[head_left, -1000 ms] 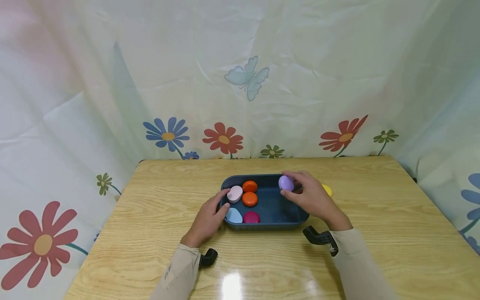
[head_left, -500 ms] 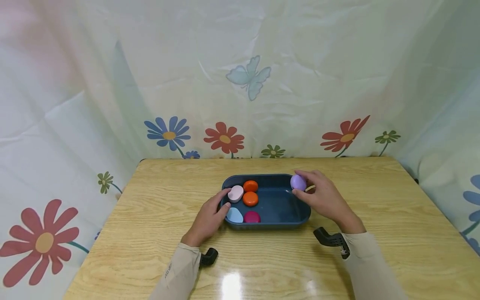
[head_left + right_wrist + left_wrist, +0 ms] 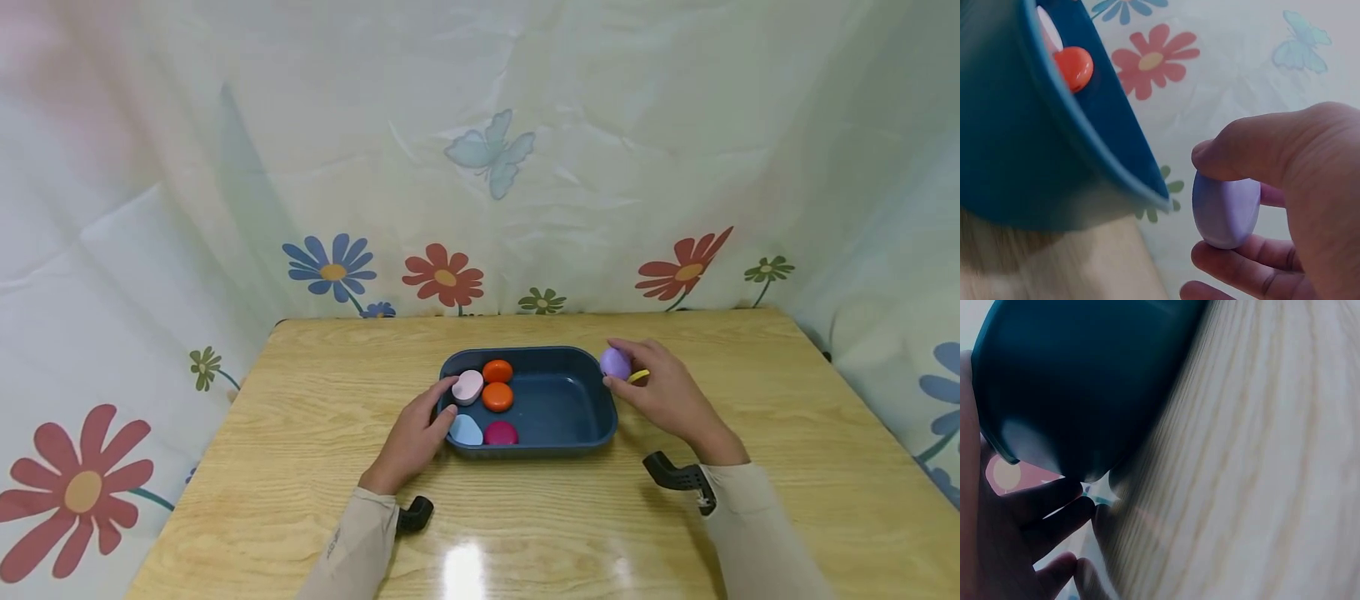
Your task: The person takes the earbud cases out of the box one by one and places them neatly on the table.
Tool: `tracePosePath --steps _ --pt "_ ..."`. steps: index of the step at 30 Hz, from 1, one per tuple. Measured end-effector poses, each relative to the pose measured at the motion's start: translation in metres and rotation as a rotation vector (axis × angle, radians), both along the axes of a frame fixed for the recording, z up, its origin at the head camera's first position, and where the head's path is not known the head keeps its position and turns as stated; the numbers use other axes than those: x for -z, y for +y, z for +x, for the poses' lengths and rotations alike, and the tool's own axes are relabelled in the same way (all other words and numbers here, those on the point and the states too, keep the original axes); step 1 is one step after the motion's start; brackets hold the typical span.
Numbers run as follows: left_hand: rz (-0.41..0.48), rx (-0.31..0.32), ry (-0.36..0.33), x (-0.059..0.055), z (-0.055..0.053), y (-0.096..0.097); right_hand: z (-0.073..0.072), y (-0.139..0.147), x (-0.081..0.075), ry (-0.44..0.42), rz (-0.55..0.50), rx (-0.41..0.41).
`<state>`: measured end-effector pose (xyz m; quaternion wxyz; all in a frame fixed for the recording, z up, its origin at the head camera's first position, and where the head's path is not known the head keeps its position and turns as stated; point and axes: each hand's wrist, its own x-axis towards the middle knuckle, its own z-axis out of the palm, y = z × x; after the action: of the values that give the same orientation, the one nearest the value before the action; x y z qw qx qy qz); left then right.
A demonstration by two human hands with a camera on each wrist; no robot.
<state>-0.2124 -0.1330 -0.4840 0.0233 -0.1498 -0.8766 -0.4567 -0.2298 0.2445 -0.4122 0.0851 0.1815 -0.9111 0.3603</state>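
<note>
In the head view, a dark blue oblong box (image 3: 558, 448) with rounded ends stands on the table. My left hand (image 3: 411, 437) holds its left end, thumb and index finger at the rim; in the left wrist view several fingers (image 3: 1054, 519) lie by its outer wall. My right hand (image 3: 671, 400) pinches a smooth purple egg-shaped piece (image 3: 615, 364) in the air just past the box's right end. The right wrist view shows that purple piece (image 3: 1225, 212) between thumb and fingers. Partly hidden behind the right hand is something yellow (image 3: 639, 377).
Inside the box's left half lie a pale pink piece (image 3: 468, 387), two orange pieces (image 3: 498, 397), a light blue piece (image 3: 467, 430) and a magenta piece (image 3: 501, 433). The wooden table (image 3: 315, 392) ends at a flower-printed curtain (image 3: 585, 167).
My right hand has carried the purple piece rightward, from over the box's right half to beyond its right rim. The left hand has stayed at the left end.
</note>
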Motion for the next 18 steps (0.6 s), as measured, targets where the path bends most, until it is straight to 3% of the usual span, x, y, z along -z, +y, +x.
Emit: tracePosePath --steps 9,18 --pt "-0.010 0.002 0.003 0.001 0.001 0.001 0.001 0.024 0.004 0.010 0.033 0.076" --pt "0.002 0.003 -0.001 0.000 0.001 0.000 0.000 0.045 0.007 -0.052 0.042 0.162"
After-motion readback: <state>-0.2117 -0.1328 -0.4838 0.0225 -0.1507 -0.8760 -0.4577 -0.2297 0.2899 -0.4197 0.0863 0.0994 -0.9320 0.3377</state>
